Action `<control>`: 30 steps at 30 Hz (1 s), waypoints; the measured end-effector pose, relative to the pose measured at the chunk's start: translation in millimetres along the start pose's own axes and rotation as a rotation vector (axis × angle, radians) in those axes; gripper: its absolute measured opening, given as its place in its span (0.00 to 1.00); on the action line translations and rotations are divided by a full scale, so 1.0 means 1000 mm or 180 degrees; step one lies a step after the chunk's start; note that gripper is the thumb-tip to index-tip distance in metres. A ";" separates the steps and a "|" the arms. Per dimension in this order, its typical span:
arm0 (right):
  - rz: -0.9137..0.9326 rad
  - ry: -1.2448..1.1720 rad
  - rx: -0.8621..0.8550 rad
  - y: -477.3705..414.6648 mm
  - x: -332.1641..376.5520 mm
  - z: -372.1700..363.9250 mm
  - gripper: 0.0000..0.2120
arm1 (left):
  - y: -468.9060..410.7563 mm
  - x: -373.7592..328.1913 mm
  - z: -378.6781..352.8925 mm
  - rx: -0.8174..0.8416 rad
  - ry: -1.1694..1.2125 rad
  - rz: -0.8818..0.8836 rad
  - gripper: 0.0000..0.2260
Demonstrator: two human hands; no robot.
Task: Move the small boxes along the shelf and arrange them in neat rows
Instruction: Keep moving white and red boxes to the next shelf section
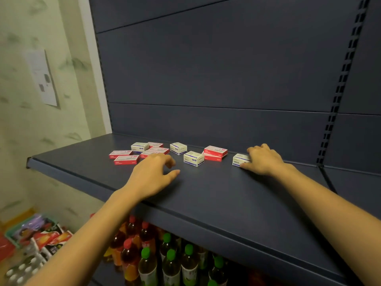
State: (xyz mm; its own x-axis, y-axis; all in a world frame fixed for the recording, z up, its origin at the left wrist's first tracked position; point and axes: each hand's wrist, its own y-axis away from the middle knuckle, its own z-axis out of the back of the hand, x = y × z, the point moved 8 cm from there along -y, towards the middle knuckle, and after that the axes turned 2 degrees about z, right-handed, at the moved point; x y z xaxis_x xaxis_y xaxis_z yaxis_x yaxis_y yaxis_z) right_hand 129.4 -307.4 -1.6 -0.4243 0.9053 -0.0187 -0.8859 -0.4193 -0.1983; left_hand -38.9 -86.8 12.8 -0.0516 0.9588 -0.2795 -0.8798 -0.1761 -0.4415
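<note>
Small boxes lie scattered on a dark blue shelf [206, 195]. Several flat red boxes [126, 159] cluster at the left, with a white box [139, 146] among them. More white boxes sit in the middle [178, 148] [193, 158], beside two stacked red boxes [215, 153]. My right hand [262, 159] grips a white box [239, 159] at the right, fingers over its top and thumb at its front. My left hand [153, 174] hovers over the shelf just in front of the red cluster, fingers loosely curled and holding nothing.
The shelf's back panel [226, 79] rises behind the boxes, with a slotted upright [338, 100] at the right. Below the shelf stand bottles with green and red caps [171, 263]. Snack packets [41, 238] lie at the lower left, beside a pale wall [31, 120].
</note>
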 end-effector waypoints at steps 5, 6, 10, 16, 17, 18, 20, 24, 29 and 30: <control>-0.0023 0.0164 0.0045 -0.007 0.002 -0.002 0.23 | -0.036 0.010 -0.015 0.0083 0.0170 -0.0266 0.12; -0.0042 0.0137 0.0004 -0.006 0.003 0.001 0.23 | -0.044 0.012 -0.018 0.0116 0.0177 -0.0332 0.12; -0.0198 -0.0072 -0.0241 0.002 0.006 0.019 0.22 | -0.076 0.014 -0.038 0.0399 0.0283 -0.0591 0.14; -0.0352 -0.0172 -0.0457 0.028 0.024 0.032 0.21 | -0.114 0.014 -0.075 0.1245 0.0433 -0.0854 0.28; -0.0389 -0.0186 -0.0486 0.034 0.026 0.033 0.21 | -0.117 0.013 -0.080 0.1404 0.0516 -0.0885 0.28; -0.0432 -0.0199 -0.0512 0.041 0.028 0.034 0.21 | -0.119 0.012 -0.084 0.1528 0.0612 -0.0932 0.26; -0.0524 -0.0207 -0.0549 0.055 0.030 0.035 0.20 | -0.123 0.011 -0.088 0.1635 0.0780 -0.1032 0.20; -0.0734 -0.0273 -0.0613 0.082 0.029 0.036 0.21 | -0.131 0.007 -0.078 0.1403 0.0717 -0.1216 0.19; -0.1041 -0.0433 -0.0863 0.120 0.021 0.038 0.23 | -0.124 -0.026 -0.041 0.0714 0.1018 -0.1569 0.19; -0.1095 -0.0449 -0.0884 0.128 0.019 0.038 0.22 | -0.119 -0.037 -0.036 0.0679 0.1118 -0.1667 0.19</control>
State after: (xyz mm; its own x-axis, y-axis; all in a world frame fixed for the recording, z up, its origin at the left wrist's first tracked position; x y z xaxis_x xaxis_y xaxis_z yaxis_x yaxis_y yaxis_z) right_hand 0.6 -347.1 10.3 -0.1529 0.9625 0.2240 -0.9042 -0.0448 -0.4249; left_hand 84.9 -109.4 44.7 0.5334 0.7696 -0.3510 -0.8228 0.3760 -0.4261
